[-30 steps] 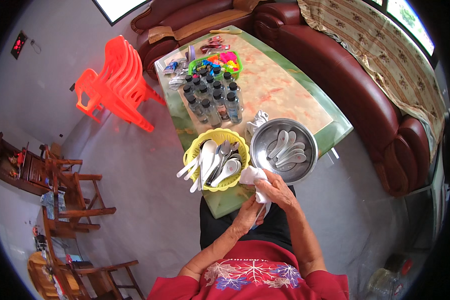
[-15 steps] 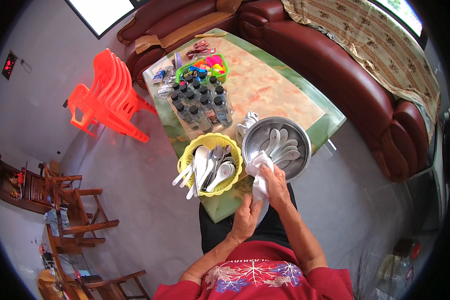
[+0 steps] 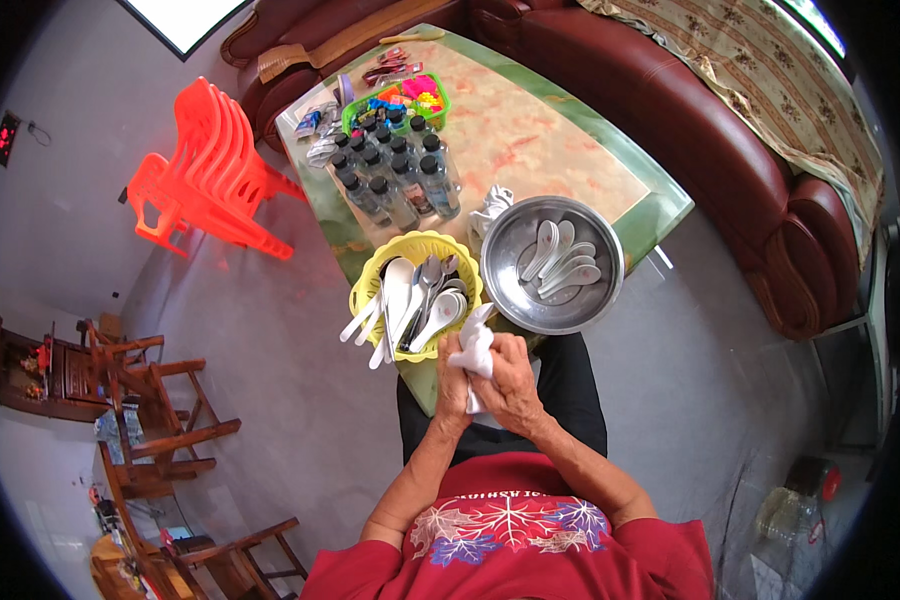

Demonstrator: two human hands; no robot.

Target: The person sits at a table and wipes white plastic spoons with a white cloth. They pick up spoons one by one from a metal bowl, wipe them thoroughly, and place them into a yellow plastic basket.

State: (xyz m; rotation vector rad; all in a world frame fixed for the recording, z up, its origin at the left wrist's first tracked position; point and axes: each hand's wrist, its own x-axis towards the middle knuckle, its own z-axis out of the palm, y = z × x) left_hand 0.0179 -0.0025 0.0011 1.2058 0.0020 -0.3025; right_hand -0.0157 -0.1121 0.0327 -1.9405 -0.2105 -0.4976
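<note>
Grip: the right hand [image 3: 511, 380] is clamped on a bunched white cloth [image 3: 477, 352], its fingers bent over the fabric; the left hand [image 3: 453, 385] is closed on the same cloth from the other side, its fingers partly hidden.
Cloth: between the two hands, in front of the person's lap, one end poking up above the fingers and another showing below; whether anything is wrapped inside cannot be told.
Just beyond the left hand: a yellow basket [image 3: 361, 283] with a scalloped rim, holding white spoons [image 3: 398, 283] and metal cutlery [image 3: 430, 272], several handles jutting over its near left edge.
Just beyond the right hand: a round metal bowl [image 3: 500, 275] with white spoons lying together inside.
Behind the bowl: a crumpled pale cloth [image 3: 492, 205], near its left edge.
Farther up the table [image 3: 540, 140]: black-capped clear bottles [image 3: 393, 180] grouped before a green basket [image 3: 447, 107] of colourful items.
</note>
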